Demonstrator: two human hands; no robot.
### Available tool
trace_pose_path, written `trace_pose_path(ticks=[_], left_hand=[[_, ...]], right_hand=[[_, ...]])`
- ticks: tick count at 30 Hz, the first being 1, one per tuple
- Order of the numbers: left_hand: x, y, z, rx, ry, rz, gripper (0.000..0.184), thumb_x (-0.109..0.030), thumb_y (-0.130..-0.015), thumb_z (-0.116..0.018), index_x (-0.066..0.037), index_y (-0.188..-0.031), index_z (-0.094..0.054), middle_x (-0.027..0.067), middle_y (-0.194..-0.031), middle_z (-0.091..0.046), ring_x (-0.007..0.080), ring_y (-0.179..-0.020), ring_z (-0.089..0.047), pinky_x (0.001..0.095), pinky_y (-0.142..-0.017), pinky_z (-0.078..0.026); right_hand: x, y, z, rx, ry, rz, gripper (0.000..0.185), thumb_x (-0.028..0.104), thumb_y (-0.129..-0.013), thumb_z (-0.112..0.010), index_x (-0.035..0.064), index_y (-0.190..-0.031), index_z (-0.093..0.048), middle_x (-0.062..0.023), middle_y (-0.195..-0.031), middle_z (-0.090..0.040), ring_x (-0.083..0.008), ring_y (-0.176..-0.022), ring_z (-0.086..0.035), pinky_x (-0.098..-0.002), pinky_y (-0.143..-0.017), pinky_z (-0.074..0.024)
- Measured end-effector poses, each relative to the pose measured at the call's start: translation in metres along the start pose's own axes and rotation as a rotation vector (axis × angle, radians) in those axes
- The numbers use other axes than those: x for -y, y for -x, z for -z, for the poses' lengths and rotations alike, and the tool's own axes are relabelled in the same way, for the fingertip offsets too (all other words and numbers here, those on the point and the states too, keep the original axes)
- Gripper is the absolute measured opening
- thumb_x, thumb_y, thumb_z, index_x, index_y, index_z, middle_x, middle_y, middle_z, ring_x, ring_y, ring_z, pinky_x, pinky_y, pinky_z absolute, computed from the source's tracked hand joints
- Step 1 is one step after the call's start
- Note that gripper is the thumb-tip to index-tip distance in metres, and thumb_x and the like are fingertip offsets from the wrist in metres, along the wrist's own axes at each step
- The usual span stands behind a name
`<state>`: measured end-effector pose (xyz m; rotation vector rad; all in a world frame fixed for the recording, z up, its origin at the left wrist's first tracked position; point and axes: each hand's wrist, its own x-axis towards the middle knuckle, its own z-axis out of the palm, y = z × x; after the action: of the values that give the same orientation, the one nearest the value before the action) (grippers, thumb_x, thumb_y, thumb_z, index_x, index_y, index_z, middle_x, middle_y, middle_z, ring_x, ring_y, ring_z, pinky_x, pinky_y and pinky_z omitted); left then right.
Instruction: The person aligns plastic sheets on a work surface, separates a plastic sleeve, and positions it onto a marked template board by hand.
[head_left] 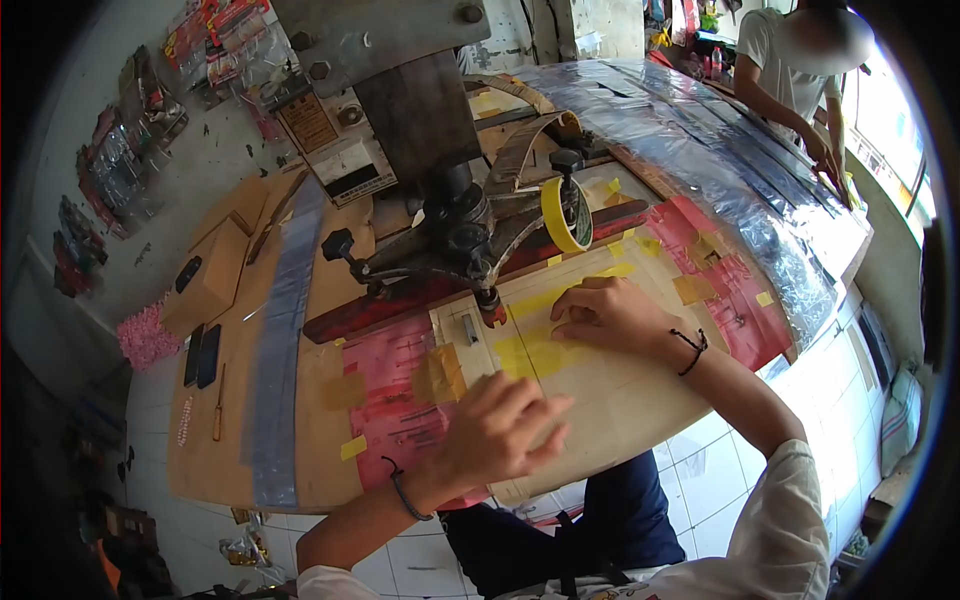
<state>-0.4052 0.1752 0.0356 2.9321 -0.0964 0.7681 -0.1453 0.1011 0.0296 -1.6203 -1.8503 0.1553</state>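
Observation:
My left hand (pixel 505 425) hovers over the near edge of a pale board (pixel 600 400), fingers apart and slightly blurred, with nothing seen in it. Bent fingers of my right hand (pixel 605 315) touch the board by yellow tape strips (pixel 535 350); whether they pinch something is hidden. Between and beyond both hands, a metal press head (pixel 460 240) comes down to a small red tip (pixel 493 315). A yellow tape roll (pixel 566 215) hangs on one arm of the press. A small grey metal piece (pixel 470 328) lies left of the tip.
Red sheeting (pixel 395 400) flanks the board. Cardboard boxes (pixel 207 275), dark phone-like objects (pixel 209 356) and a screwdriver (pixel 219 402) lie at the left. Plastic film (pixel 650 120) covers the far table, where another person (pixel 785 70) stands. A red bar (pixel 380 318) crosses behind the board.

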Motion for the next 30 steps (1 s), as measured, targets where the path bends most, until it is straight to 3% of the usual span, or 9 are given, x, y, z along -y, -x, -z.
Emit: trace_pose_path(ticks=[2,3,4,6,9,12,19,25,30], left_hand=[[-0.001,-0.008,-0.010,0.115,0.056,-0.047,0.053,-0.038,-0.092,-0.070,-0.007,-0.135,-0.063,0.0148,-0.114,-0.062,0.0337,-0.113,-0.059,0.0461,-0.100,-0.048],[0.001,-0.010,-0.016,0.175,0.091,-0.066,0.058,-0.043,-0.093,-0.070,-0.007,-0.138,-0.061,0.0181,-0.123,-0.060,0.0364,-0.122,-0.056,0.0480,-0.107,-0.045],[0.004,-0.011,-0.018,0.210,0.143,-0.031,0.068,-0.049,-0.092,-0.069,-0.006,-0.143,-0.056,0.0239,-0.135,-0.049,0.0412,-0.131,-0.047,0.0491,-0.115,-0.037],[0.003,-0.012,-0.021,0.230,0.118,0.005,0.069,-0.050,-0.093,-0.068,-0.004,-0.143,-0.056,0.0239,-0.136,-0.049,0.0413,-0.129,-0.048,0.0493,-0.115,-0.038],[0.005,-0.017,-0.024,0.278,0.014,0.006,0.075,-0.054,-0.095,-0.064,0.002,-0.143,-0.053,0.0238,-0.136,-0.049,0.0409,-0.128,-0.048,0.0485,-0.114,-0.038],[0.004,-0.023,-0.022,0.368,-0.034,0.004,0.086,-0.063,-0.094,-0.058,0.007,-0.143,-0.050,0.0239,-0.137,-0.048,0.0400,-0.129,-0.048,0.0479,-0.114,-0.038],[0.019,-0.019,-0.027,0.251,-0.083,0.042,0.108,-0.081,-0.084,-0.052,0.014,-0.136,-0.052,0.0273,-0.138,-0.048,0.0394,-0.130,-0.047,0.0518,-0.117,-0.032],[0.025,-0.015,-0.028,0.319,-0.104,0.136,0.104,-0.077,-0.088,-0.051,0.017,-0.133,-0.054,0.0289,-0.141,-0.047,0.0408,-0.135,-0.044,0.0525,-0.121,-0.029],[0.042,-0.016,-0.028,0.225,-0.117,0.171,0.102,-0.074,-0.089,-0.053,0.017,-0.136,-0.051,0.0309,-0.143,-0.048,0.0421,-0.138,-0.045,0.0488,-0.122,-0.030]], right_hand=[[-0.019,-0.001,-0.017,-0.077,0.068,0.213,0.014,0.022,-0.089,-0.077,0.0098,-0.096,-0.075,-0.0069,-0.087,-0.067,-0.0235,-0.086,-0.065,-0.0378,-0.074,-0.0503],[-0.015,-0.001,-0.015,-0.100,0.105,0.204,0.014,0.022,-0.089,-0.076,0.0102,-0.096,-0.075,-0.0070,-0.091,-0.066,-0.0248,-0.091,-0.064,-0.0396,-0.079,-0.0501],[-0.009,-0.001,-0.012,-0.119,0.140,0.195,0.014,0.022,-0.088,-0.075,0.0106,-0.096,-0.075,-0.0072,-0.095,-0.066,-0.0261,-0.097,-0.063,-0.0413,-0.083,-0.0499],[0.008,-0.001,-0.003,-0.110,0.161,0.156,0.013,0.018,-0.087,-0.073,0.0097,-0.096,-0.075,-0.0074,-0.105,-0.068,-0.0269,-0.106,-0.064,-0.0444,-0.093,-0.0490],[-0.003,0.000,-0.014,0.043,0.083,0.340,0.014,0.014,-0.088,-0.070,0.0079,-0.099,-0.076,-0.0090,-0.116,-0.070,-0.0276,-0.115,-0.064,-0.0437,-0.098,-0.0489],[0.001,0.001,-0.018,0.022,0.047,0.257,0.019,0.011,-0.088,-0.068,0.0065,-0.105,-0.076,-0.0110,-0.122,-0.071,-0.0295,-0.120,-0.063,-0.0438,-0.103,-0.0490],[0.001,-0.001,-0.010,0.100,-0.004,0.218,0.031,0.008,-0.087,-0.071,0.0024,-0.117,-0.072,-0.0155,-0.123,-0.071,-0.0351,-0.116,-0.066,-0.0449,-0.101,-0.0532],[0.017,-0.004,-0.010,0.133,-0.042,0.076,0.032,0.011,-0.093,-0.069,-0.0017,-0.122,-0.069,-0.0203,-0.126,-0.069,-0.0390,-0.118,-0.065,-0.0457,-0.101,-0.0536],[0.018,-0.004,-0.009,0.162,-0.047,0.048,0.031,0.012,-0.094,-0.069,-0.0014,-0.122,-0.070,-0.0199,-0.131,-0.067,-0.0385,-0.125,-0.062,-0.0464,-0.106,-0.0507]])
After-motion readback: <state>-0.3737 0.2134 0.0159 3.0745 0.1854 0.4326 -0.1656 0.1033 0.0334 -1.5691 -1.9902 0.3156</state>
